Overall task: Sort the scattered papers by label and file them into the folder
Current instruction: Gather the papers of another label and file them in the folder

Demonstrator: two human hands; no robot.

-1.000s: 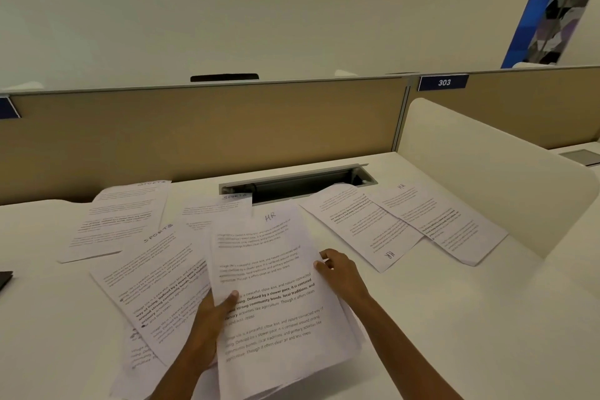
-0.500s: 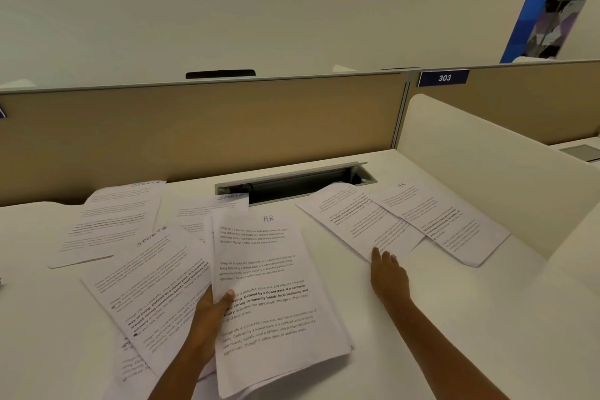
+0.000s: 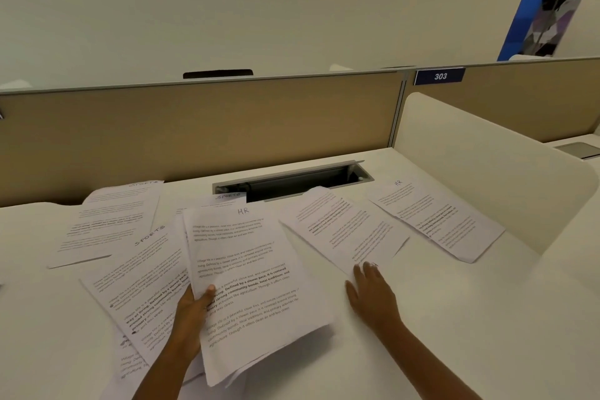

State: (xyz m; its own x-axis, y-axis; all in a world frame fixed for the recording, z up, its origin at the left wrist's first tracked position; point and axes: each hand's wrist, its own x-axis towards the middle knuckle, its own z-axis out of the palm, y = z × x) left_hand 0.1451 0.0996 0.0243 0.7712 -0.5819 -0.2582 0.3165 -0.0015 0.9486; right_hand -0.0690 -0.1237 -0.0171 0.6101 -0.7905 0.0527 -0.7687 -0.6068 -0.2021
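While the left hand (image 3: 191, 308) holds the HR stack (image 3: 250, 289) with the thumb on top and the other fingers hidden under the sheets, the lower edge of this stack hangs near the front of the counter (image 3: 438, 318) and looks loose. I think some sheets can slide out, because the grip is only at one side and the pile is not squared.

Under the stack and to its left lies a SPORTS sheet (image 3: 139, 279), partly covered. If the stack is lifted carelessly, this sheet can come with it and the two labels get mixed.

The right hand (image 3: 373, 292) lies flat on the counter with fingers (image 3: 365, 271) straight, and the tips touch the near corner of an upside-down sheet (image 3: 344, 230). It holds nothing. Its label is not readable from here, so there is a risk of putting it on the wrong pile before it is turned. Dragging it by one corner could also fold it, or push it under the far HR sheet (image 3: 435, 217), which lies just beside it.

Further back, two more SPORTS sheets (image 3: 107, 221) lie near the cable slot (image 3: 292, 180). One of them is at the edge of the slot, and a careless push could send it inside.

No folder is visible anywhere, so filing is not yet possible from what I see.
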